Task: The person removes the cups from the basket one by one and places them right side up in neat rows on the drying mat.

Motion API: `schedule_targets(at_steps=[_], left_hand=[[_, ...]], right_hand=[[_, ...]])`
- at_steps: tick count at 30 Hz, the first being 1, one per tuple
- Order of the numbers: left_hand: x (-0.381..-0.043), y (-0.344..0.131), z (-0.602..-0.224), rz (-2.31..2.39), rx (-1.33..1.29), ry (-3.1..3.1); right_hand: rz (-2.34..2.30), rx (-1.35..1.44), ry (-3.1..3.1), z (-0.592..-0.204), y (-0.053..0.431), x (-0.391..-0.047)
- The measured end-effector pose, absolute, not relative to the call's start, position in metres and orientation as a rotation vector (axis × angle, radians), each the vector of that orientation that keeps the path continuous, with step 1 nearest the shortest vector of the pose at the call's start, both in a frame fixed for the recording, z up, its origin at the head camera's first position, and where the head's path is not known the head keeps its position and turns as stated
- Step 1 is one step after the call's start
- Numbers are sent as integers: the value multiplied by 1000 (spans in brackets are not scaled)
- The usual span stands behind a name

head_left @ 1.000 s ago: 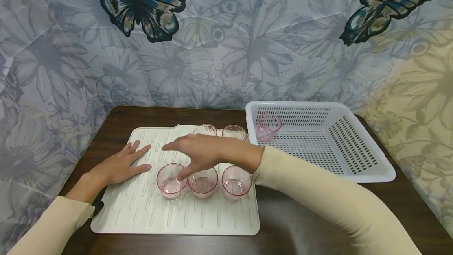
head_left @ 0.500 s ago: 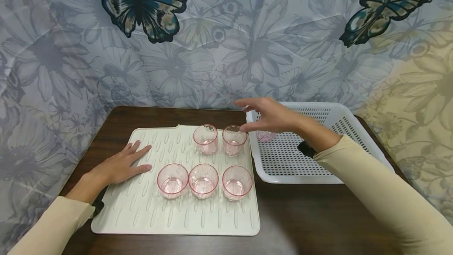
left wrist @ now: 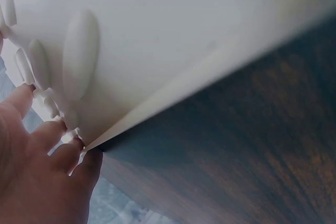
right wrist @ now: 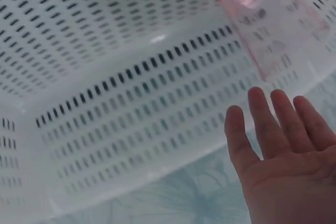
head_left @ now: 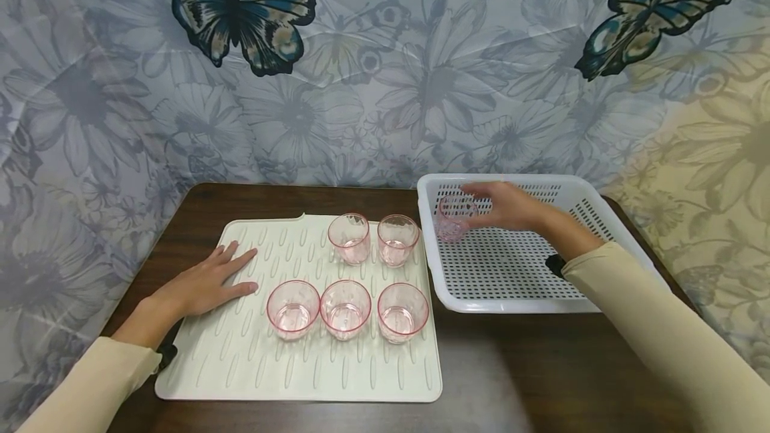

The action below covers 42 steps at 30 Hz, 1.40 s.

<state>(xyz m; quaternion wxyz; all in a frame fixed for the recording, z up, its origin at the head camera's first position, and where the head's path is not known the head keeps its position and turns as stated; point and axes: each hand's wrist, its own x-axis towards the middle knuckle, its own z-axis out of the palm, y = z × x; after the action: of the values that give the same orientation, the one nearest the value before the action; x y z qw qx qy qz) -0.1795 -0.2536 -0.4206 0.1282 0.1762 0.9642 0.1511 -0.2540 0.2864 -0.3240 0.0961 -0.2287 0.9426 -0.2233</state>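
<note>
My right hand (head_left: 510, 207) reaches into the white perforated basket (head_left: 511, 304), fingers extended beside a pink-tinted glass (head_left: 450, 227) at its left end. In the right wrist view the fingertips lie just short of that glass (right wrist: 275, 24), and the palm holds nothing. My left hand (head_left: 198, 284) rests with spread fingers on the left part of a white ridged drying mat (head_left: 240, 369). Several similar glasses stand upright on the mat: a front row including one glass (head_left: 293, 313), and two behind, a glass (head_left: 350, 240) and another glass (head_left: 397, 242).
The dark wooden table (head_left: 481, 373) carries the mat on the left and the basket at the back right. The basket's left wall stands close to the mat's right edge. Behind the table hangs a butterfly-patterned cloth (head_left: 373, 99).
My right hand has swung from over the glasses on the mat, rightward into the basket, beside the glass there. The left hand stays in place on the mat.
</note>
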Motion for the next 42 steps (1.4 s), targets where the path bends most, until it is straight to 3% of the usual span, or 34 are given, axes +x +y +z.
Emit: schedule_targets(at_steps=[18, 42], left_hand=[[-179, -253, -422, 460, 531, 2809], [-180, -254, -420, 441, 515, 2801]], right_hand=[[-588, -615, 2872, -345, 283, -257], [-800, -599, 3195, -281, 263, -262]])
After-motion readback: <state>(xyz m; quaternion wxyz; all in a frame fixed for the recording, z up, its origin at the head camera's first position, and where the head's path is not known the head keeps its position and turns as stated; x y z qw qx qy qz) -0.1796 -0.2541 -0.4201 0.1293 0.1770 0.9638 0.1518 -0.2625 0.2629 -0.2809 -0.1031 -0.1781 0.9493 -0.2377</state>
